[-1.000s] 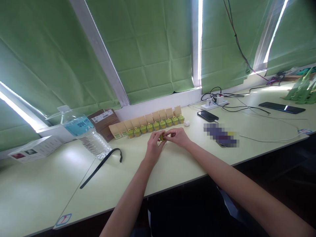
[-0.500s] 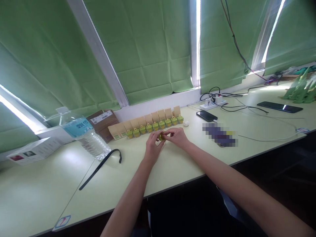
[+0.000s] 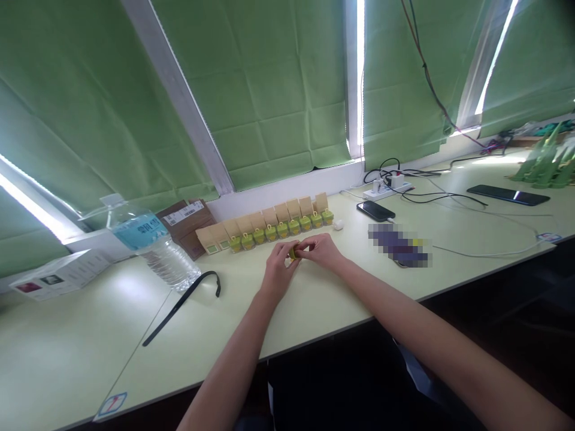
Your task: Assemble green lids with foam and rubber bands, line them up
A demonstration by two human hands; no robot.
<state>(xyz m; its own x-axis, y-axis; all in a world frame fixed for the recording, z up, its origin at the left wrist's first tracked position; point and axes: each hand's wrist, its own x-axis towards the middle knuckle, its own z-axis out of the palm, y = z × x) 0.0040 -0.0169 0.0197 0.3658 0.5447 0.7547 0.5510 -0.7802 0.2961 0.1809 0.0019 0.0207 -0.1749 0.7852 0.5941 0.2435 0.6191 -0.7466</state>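
Between my two hands, just over the pale table (image 3: 323, 305), is a small green box (image 3: 293, 252), mostly covered by my fingers. My left hand (image 3: 279, 263) pinches it from the left with thumb and fingers. On the other side, my right hand (image 3: 321, 248) has its fingertips closed on the same box. Beyond my hands stands a row of several small green boxes (image 3: 283, 229) with little loops on top. Small brown paper bags (image 3: 245, 223) stand upright behind them, and the leftmost bags have no green box in front.
A large water bottle (image 3: 166, 257) leans at the left, near a black strap (image 3: 179, 304), a cardboard box (image 3: 191, 224) and a white box (image 3: 63, 274). Rightward are a white earbud case (image 3: 338, 225), phones (image 3: 376, 211), a power strip (image 3: 389, 190) and cables.
Both hands stay in nearly the same place. The green box between my fingers has turned slightly, and my fingers have shifted a little on it.
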